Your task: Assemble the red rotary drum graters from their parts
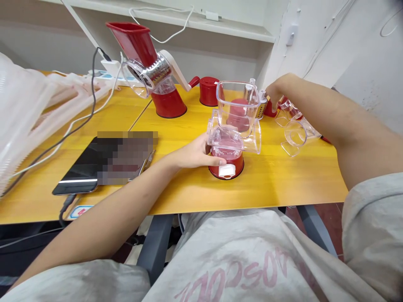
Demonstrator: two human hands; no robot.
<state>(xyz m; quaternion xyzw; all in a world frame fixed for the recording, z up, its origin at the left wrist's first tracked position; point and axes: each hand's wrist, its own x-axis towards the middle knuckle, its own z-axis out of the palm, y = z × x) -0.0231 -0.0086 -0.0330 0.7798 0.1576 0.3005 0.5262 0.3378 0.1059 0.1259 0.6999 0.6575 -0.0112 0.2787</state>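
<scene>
In front of me on the yellow table stands a hand-cranked rotary grater body with a clear plastic hopper (237,98) and a red round base (237,162). My left hand (200,152) is closed round the lower part of it, thumb at the front above a white lever (227,170); its other fingers are partly hidden behind. Farther back on the right, my right hand (276,91) reaches down beside a red part (270,110) and a metal grating drum (261,107). Its fingertips are mostly hidden, so a grip cannot be made out.
An assembled red grater (170,98) with a white crank stands at the back left. Near it sits a round red piece (208,92). Clear plastic parts (296,133) lie at the right. On the left are a black tablet (83,163), cables and plastic bags (37,100).
</scene>
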